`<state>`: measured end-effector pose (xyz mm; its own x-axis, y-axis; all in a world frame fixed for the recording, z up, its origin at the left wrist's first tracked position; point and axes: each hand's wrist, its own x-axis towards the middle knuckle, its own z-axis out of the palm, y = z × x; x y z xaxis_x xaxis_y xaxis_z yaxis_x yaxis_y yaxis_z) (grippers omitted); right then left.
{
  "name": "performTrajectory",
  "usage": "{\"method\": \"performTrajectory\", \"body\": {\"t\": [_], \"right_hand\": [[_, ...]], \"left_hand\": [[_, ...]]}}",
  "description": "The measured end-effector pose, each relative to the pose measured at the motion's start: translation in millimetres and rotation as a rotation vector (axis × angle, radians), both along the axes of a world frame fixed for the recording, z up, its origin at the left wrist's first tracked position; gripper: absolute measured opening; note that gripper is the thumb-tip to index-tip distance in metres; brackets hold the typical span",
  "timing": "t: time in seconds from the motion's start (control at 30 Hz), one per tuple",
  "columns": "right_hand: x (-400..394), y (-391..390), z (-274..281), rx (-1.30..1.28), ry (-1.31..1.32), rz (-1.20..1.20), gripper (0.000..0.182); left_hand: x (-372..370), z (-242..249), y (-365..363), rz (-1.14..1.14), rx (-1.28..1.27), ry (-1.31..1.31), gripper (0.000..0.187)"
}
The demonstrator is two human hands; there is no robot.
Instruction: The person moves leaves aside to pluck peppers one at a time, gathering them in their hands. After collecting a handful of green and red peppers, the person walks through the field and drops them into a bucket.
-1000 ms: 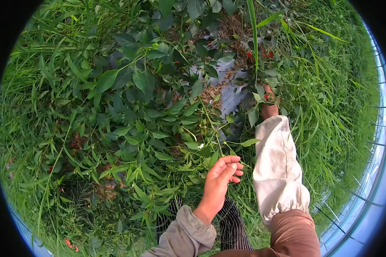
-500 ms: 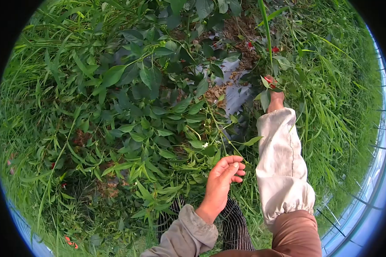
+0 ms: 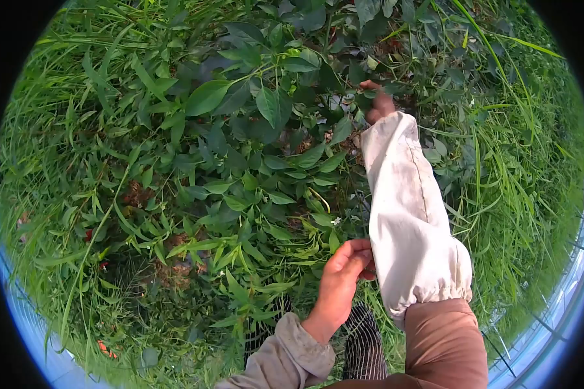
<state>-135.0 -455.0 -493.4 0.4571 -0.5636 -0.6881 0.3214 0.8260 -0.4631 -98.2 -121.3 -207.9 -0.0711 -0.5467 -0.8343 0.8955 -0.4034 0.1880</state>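
My right hand (image 3: 381, 106) reaches in among the leaves of a pepper plant (image 3: 272, 104) at the upper middle. Foliage covers part of it and the rest is blurred, so its grip does not show. Nearer to me, my left hand (image 3: 340, 279) is closed, its fingers curled and the thumb against them. Whatever lies inside that hand, if anything, is hidden. It is right beside the pale right sleeve (image 3: 409, 207), below a small white flower (image 3: 335, 221). A pale, curved, thin pod or stem (image 3: 320, 200) hangs among the leaves above it.
Tall grass (image 3: 525, 155) stands thick on the right, and more grass (image 3: 52, 155) grows on the left. Brown dry ground litter (image 3: 174, 272) shows between the plants. An orange-red object (image 3: 107, 349) lies in the grass at the lower left. Striped trousers (image 3: 365, 343) are below my hands.
My right hand has moved up and left, away from the red fruit it was at, deeper into the leaves. My left hand has shifted slightly right, its fingers more closed. The view has shifted.
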Motion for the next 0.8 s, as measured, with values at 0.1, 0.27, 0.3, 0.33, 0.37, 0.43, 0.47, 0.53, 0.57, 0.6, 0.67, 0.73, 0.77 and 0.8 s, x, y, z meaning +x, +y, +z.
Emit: {"method": "performTrajectory", "body": {"t": [0.1, 0.27, 0.3, 0.33, 0.37, 0.43, 0.47, 0.53, 0.57, 0.6, 0.67, 0.73, 0.77, 0.8], "right_hand": [[45.9, 16.0, 35.8, -0.025, 0.003, -0.164, 0.015], [50.3, 71.3, 85.8, -0.457, 0.189, 0.063, 0.024], [46.7, 84.1, 94.4, -0.536, 0.269, 0.129, 0.024], [37.1, 103.4, 113.9, -0.592, 0.415, 0.16, 0.022], [27.9, 121.9, 135.6, -0.646, 0.56, 0.188, 0.02], [7.6, 144.8, 157.1, -0.806, 0.612, 0.341, 0.018], [2.2, 156.2, 165.4, -1.01, 0.63, 0.368, 0.018], [-8.9, 180.2, 171.5, -1.414, 0.672, 0.444, 0.02], [-19.2, 188.2, 172.7, -1.528, 0.728, 0.571, 0.027], [-22.2, 198.0, 176.8, -1.573, 0.802, 0.596, 0.026], [-22.9, 221.0, 180.8, -1.417, 0.828, 0.531, 0.029], [-33.1, 245.5, 172.0, -1.28, 0.782, 0.566, 0.035], [-35.7, 258.5, 164.4, -1.039, 0.636, 0.486, 0.038], [-40.5, 252.4, 173.8, -1.224, 0.86, 0.979, 0.035]], "left_hand": [[3.9, 0.5, 3.3, 0.014, 0.064, 0.005, 0.021], [9.9, -1.9, 8.3, 0.05, 0.002, 0.021, 0.021], [11.8, -2.8, 9.5, 0.011, -0.023, 0.022, 0.022], [14.7, -2.0, 8.2, 0.021, -0.026, 0.012, 0.023], [18.1, -2.1, 7.5, 0.024, -0.024, 0.011, 0.023], [23.2, -1.8, 7.9, 0.077, -0.015, -0.017, 0.025], [25.2, -3.3, 8.3, 0.097, -0.013, -0.032, 0.027], [27.3, -4.6, 8.1, 0.1, -0.017, -0.048, 0.036], [27.2, -5.3, 7.9, 0.101, -0.026, -0.053, 0.041], [26.9, -4.4, 7.1, 0.092, -0.014, -0.047, 0.041], [25.7, -1.3, 3.7, 0.131, -0.077, -0.067, 0.053], [24.7, -2.6, 0.0, 0.135, -0.08, -0.094, 0.057], [25.2, -4.1, -1.1, 0.126, -0.094, -0.099, 0.058], [24.7, -8.1, 1.8, 0.119, -0.086, -0.102, 0.058]]}}
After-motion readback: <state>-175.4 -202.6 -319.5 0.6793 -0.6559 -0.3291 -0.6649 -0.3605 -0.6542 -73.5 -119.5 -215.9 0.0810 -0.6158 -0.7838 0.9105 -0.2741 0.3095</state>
